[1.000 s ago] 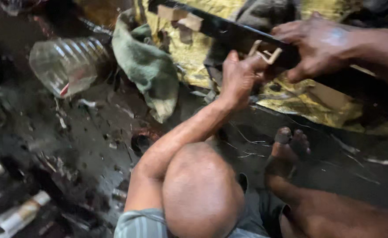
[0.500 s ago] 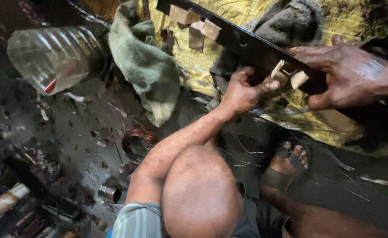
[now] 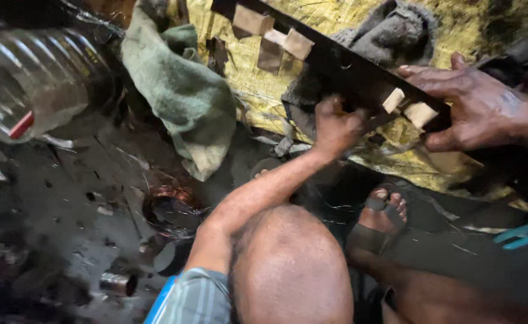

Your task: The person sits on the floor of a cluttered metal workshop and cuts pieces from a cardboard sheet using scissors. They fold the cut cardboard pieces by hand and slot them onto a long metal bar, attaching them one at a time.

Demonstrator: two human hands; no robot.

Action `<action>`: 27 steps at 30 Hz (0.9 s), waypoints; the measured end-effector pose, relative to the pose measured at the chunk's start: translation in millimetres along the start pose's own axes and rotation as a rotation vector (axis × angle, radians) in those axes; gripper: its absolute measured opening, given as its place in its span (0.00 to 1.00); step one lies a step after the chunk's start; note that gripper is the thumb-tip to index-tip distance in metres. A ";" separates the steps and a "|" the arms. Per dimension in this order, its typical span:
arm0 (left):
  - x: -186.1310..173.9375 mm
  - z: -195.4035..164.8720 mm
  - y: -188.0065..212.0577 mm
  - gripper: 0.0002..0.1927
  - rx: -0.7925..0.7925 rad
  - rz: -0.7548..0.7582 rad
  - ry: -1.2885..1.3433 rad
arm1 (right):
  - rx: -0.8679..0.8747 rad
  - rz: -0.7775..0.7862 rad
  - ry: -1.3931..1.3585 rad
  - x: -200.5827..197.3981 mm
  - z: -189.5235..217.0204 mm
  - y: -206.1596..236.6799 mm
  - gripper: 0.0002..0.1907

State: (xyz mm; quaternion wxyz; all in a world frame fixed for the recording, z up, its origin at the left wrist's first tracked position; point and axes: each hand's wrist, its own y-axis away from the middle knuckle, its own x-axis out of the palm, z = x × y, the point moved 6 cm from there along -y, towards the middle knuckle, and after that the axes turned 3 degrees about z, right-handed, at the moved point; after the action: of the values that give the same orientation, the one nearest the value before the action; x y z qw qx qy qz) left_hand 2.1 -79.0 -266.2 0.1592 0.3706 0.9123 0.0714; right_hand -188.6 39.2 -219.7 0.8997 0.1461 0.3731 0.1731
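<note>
Open floor (image 3: 78,198) lies at the lower left, littered only with small scraps and a copper coil (image 3: 171,201); the clear plastic bottle (image 3: 33,78) blocks the upper left; the green cloth (image 3: 183,102) hangs between bottle and dark bar (image 3: 336,66); the bar, with both hands on it, spans the upper right; a knee (image 3: 288,270) and sandalled foot (image 3: 381,219) crowd the room beneath it.

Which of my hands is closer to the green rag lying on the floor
Left. Your left hand grips the lower edge of the dark bar, with only a short stretch of yellow sheet between it and the green rag. Your right hand holds the bar's far right end, well beyond the left.
</note>
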 end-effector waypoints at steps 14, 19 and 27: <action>-2.3 -68.7 3.2 0.26 -0.358 0.141 0.322 | 0.123 0.065 -0.120 -27.9 20.3 -23.7 0.39; 12.6 -68.5 3.5 0.25 -0.413 0.032 0.458 | -0.059 -0.088 0.006 -42.9 37.4 -28.4 0.49; 11.3 -69.9 7.4 0.23 -0.461 0.115 0.723 | 0.202 0.123 -0.163 -35.6 30.8 -31.4 0.48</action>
State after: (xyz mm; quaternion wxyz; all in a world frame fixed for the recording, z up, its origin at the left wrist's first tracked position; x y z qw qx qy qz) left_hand -24.7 -66.6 -201.4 -0.0961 0.3268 0.8474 0.4072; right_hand -183.6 -8.1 -188.9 0.8955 0.2718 0.3048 0.1770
